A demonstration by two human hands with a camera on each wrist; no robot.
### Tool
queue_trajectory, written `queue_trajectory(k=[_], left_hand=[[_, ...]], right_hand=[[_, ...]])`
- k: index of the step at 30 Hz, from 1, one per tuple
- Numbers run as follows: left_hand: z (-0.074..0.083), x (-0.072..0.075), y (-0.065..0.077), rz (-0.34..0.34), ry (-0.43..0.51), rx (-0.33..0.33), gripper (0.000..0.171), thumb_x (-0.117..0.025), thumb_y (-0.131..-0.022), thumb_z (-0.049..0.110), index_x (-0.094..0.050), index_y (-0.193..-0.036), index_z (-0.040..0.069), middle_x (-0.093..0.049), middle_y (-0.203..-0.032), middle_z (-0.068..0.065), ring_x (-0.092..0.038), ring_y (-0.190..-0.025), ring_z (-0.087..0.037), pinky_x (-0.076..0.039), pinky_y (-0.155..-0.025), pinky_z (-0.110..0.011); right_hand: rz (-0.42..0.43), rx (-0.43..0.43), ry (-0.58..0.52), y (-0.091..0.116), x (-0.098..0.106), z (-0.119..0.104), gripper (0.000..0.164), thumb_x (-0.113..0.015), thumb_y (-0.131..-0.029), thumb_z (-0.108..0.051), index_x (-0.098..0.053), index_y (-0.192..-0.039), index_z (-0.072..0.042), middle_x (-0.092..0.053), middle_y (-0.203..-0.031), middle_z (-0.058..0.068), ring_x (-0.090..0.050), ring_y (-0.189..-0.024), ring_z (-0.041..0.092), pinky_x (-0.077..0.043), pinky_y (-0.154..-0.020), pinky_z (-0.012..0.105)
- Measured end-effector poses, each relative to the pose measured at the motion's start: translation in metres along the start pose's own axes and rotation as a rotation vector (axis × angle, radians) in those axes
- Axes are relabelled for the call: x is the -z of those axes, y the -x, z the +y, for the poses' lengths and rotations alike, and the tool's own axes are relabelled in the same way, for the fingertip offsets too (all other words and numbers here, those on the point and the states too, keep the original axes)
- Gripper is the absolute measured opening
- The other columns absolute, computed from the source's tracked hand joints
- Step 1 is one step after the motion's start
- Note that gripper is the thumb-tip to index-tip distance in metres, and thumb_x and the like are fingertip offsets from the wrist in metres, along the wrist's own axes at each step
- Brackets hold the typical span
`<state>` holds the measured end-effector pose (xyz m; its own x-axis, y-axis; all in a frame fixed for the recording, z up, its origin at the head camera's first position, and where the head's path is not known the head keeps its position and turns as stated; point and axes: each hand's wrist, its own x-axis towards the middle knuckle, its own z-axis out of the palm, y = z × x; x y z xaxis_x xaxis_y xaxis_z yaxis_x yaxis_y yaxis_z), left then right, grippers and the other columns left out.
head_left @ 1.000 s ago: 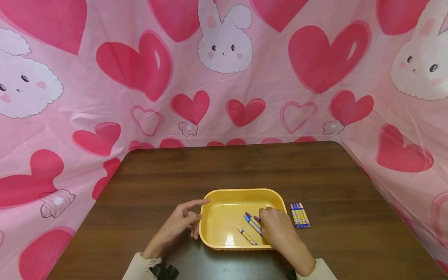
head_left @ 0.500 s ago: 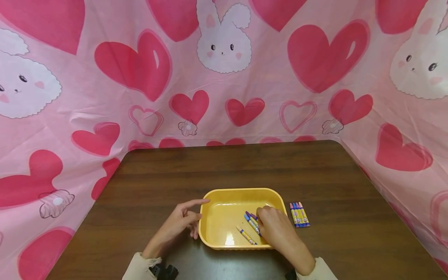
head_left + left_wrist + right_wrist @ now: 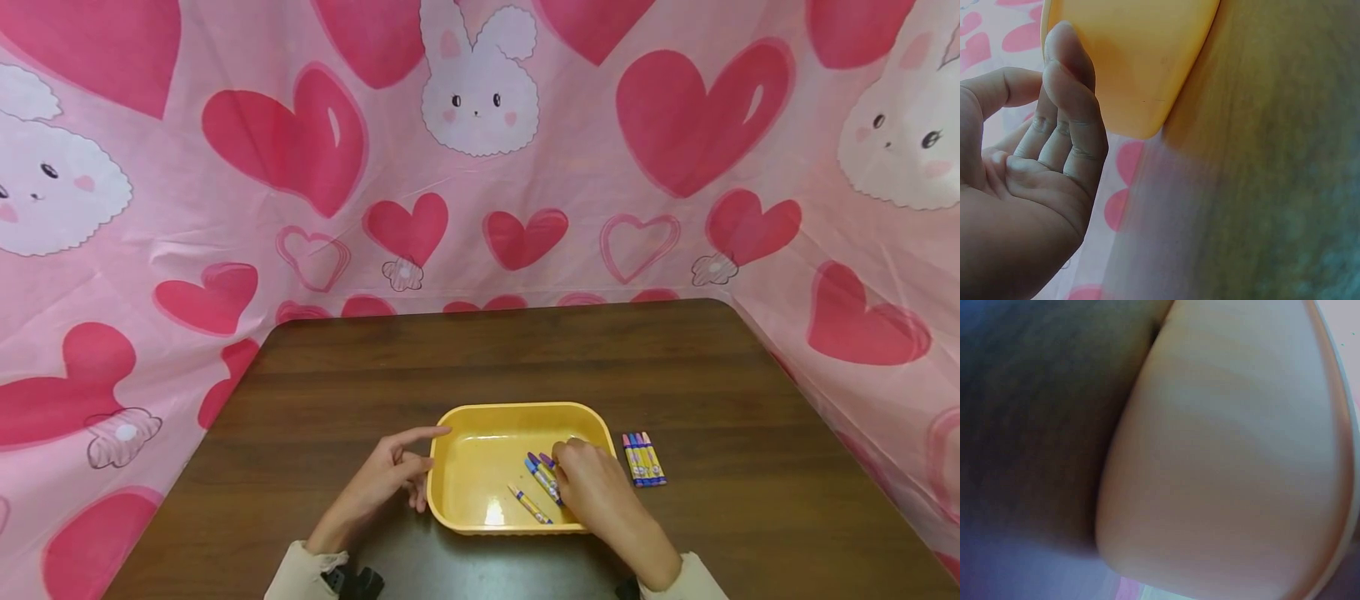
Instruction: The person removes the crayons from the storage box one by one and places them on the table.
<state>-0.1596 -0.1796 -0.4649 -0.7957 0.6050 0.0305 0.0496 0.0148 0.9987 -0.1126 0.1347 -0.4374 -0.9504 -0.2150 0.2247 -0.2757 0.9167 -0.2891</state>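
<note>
A yellow plastic tray (image 3: 472, 458) stands on the table with several crayons in it. My left hand (image 3: 393, 471) rests at its left side, index finger extended over the rim; the left wrist view shows fingers (image 3: 1079, 131) against the tray's outer wall. Inside the tray, my right hand (image 3: 596, 492) bends its fingers down over the right ends of some purple- and blue-tipped crayons (image 3: 542, 477) and holds a purple-tipped one; its fingertips are hidden. A single pale-tipped crayon (image 3: 529, 504) lies apart, nearer the front. The right wrist view shows only the tray's blurred outer wall (image 3: 1229, 456).
Right of the tray, several crayons (image 3: 643, 460) lie side by side in a neat row on the dark wooden table (image 3: 360, 367). A pink cloth (image 3: 480, 183) with hearts and rabbits hangs behind and at both sides.
The purple-tipped crayon by my right fingers has shifted in beside the others, so their tips lie closer in a row. My right hand moved slightly; the left stayed put.
</note>
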Motion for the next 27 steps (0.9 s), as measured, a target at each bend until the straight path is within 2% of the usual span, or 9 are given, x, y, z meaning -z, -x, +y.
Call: queue_trajectory(k=[6, 14, 19, 27], left_hand=[[0.001, -0.001, -0.001, 0.016, -0.007, 0.011, 0.045, -0.054, -0.101, 0.005, -0.046, -0.145, -0.004, -0.065, -0.062, -0.012, -0.063, -0.048, -0.016, -0.053, -0.049, -0.024], [0.003, -0.001, -0.002, 0.004, -0.019, -0.018, 0.044, -0.053, -0.101, 0.001, -0.046, -0.144, -0.005, -0.061, -0.064, -0.027, -0.063, -0.048, -0.019, -0.054, -0.048, -0.026], [0.003, -0.001, -0.001, 0.013, -0.018, 0.003, 0.045, -0.054, -0.101, 0.004, -0.047, -0.144, -0.003, -0.063, -0.064, -0.023, -0.063, -0.048, -0.017, -0.054, -0.049, -0.025], [0.004, -0.002, 0.0, 0.01, -0.012, -0.009, 0.045, -0.053, -0.101, 0.004, -0.046, -0.145, -0.004, -0.061, -0.065, -0.029, -0.063, -0.048, -0.019, -0.054, -0.049, -0.026]], right_hand=[[0.012, -0.01, -0.031, 0.0, 0.008, 0.001, 0.017, -0.075, -0.081, -0.004, -0.062, -0.073, -0.012, -0.048, -0.066, -0.004, -0.041, -0.057, 0.013, -0.037, -0.051, 0.03], [0.054, 0.006, -0.061, 0.003, 0.016, 0.005, 0.015, -0.077, -0.079, -0.004, -0.065, -0.075, -0.012, -0.052, -0.068, -0.004, -0.045, -0.058, 0.012, -0.042, -0.054, 0.031], [0.076, 0.034, -0.088, 0.003, 0.017, 0.008, 0.012, -0.076, -0.079, -0.002, -0.068, -0.077, -0.011, -0.057, -0.071, -0.003, -0.05, -0.062, 0.012, -0.047, -0.057, 0.032], [0.074, 0.009, -0.286, 0.0, 0.019, 0.017, 0.012, -0.078, -0.078, 0.0, -0.072, -0.081, -0.01, -0.062, -0.072, -0.009, -0.055, -0.065, 0.004, -0.05, -0.06, 0.023]])
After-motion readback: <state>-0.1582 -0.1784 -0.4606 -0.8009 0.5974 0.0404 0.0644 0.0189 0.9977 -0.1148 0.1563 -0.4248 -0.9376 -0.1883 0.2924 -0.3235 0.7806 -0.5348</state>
